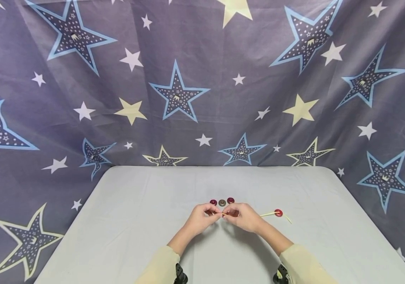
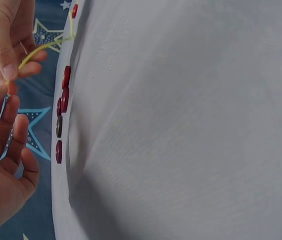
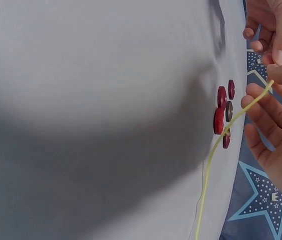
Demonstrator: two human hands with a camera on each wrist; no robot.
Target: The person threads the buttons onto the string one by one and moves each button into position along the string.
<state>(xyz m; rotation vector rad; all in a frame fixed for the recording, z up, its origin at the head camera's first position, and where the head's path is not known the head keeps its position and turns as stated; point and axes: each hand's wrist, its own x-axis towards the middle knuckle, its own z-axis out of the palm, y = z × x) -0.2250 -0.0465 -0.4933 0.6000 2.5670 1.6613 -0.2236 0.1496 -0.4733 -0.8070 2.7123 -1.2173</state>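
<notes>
In the head view my left hand point(image 1: 201, 219) and right hand point(image 1: 246, 217) meet fingertip to fingertip above the table. My right hand pinches a yellow cord point(image 3: 237, 116) near one end. A small orange bit point(image 2: 12, 88) shows between the fingertips, and the left thumb and forefinger pinch there too; whether it is the cord's tip is unclear. The cord trails rightward to a red button point(image 1: 278, 213), with its loose end lying beyond. Just past the hands lie a brown button point(image 1: 222, 202) and dark red buttons point(image 1: 231, 200). More red buttons point(image 3: 219, 120) show in the wrist views, hidden by the hands from the head.
A white cloth covers the table point(image 1: 145, 228). Behind it and at both sides hangs a dark curtain point(image 1: 195, 47) printed with stars. Black wrist mounts point(image 1: 180, 274) sit by the sleeves at the near edge.
</notes>
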